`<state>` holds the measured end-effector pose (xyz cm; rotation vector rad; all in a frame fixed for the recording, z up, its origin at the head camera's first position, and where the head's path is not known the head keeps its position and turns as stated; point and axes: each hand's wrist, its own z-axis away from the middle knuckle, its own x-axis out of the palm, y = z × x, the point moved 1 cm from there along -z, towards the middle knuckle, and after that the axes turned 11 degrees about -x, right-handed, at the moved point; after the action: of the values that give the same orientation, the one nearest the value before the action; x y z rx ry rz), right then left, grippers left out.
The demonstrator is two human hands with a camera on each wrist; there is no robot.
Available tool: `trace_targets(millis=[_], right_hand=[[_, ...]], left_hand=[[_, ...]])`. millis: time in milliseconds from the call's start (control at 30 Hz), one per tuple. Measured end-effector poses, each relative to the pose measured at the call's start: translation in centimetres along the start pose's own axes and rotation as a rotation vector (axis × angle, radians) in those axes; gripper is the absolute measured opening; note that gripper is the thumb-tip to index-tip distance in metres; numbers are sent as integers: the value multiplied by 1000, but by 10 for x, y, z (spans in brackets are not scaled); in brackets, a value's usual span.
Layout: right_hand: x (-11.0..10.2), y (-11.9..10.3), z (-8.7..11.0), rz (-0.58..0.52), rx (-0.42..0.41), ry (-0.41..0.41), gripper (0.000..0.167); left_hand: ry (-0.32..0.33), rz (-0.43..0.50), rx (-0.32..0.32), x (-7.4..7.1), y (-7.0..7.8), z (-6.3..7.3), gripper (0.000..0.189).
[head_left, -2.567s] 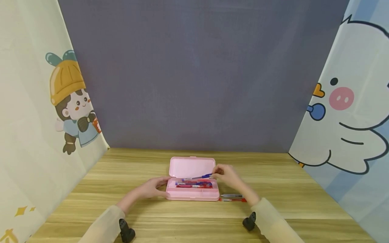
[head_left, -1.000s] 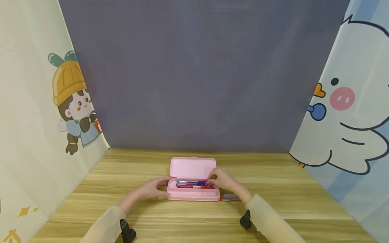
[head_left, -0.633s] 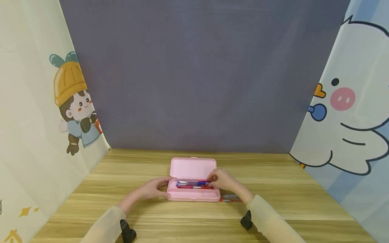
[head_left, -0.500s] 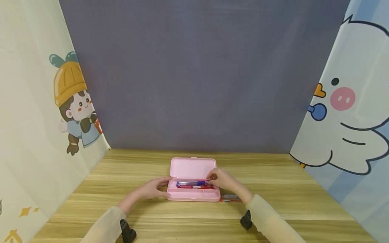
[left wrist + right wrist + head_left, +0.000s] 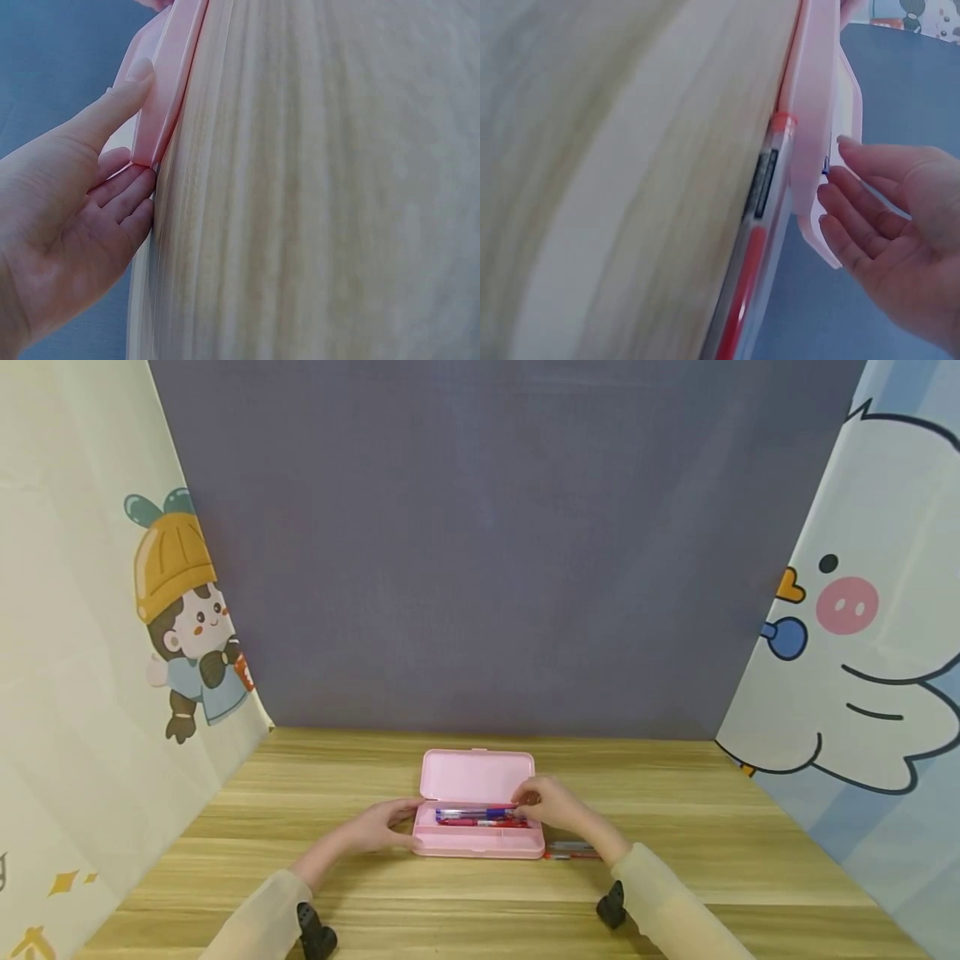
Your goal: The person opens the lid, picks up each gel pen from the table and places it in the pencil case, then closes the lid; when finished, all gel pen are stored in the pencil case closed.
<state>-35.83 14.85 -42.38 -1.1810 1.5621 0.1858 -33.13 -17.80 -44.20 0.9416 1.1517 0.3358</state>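
Pink pencil case (image 5: 480, 852) sits on the wooden table (image 5: 675, 827) between both hands, its lid (image 5: 477, 775) turned back along the far side. The left hand (image 5: 367, 828) curves round the case's left end, thumb on the near wall and fingers at the end; I read that as a light, steadying hold. The right hand (image 5: 551, 803) is at the case's right end, loosely curved, thumb and fingertips a little apart, by the end of a blue pen (image 5: 497, 814). I can't tell whether they touch it, but I see no firm grip. That pen lies beside a red pen (image 5: 465, 822) in the case's far compartment (image 5: 426, 816). Next to the case's near right corner lie a grey pen (image 5: 572, 845) and a red-tipped pen (image 5: 742, 292).

I judge the case light, stiff plastic that could skid if bumped, so I'd brace it by its end walls and spare the lid's hinge side. The pens should be light, rigid, smooth and apt to roll; I'd pinch one softly at mid-barrel.
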Motion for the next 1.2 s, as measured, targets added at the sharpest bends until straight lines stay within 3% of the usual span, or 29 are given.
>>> trace_targets(millis=[167,467,767,1200], right_hand=[[-10,3,8,-61,-21,39,15],[-26,13,31,-125,27,90,25],[-45,7,52,-72,59,121,23],[-67,20,92,-2,77,68,26]], left_hand=[[-1,-8,1,1,0,-1,78],[2,-14,-5,1,-2,0,78],[-8,-3,4,-1,1,3,77],[-3,-8,-18,0,-2,-2,79]])
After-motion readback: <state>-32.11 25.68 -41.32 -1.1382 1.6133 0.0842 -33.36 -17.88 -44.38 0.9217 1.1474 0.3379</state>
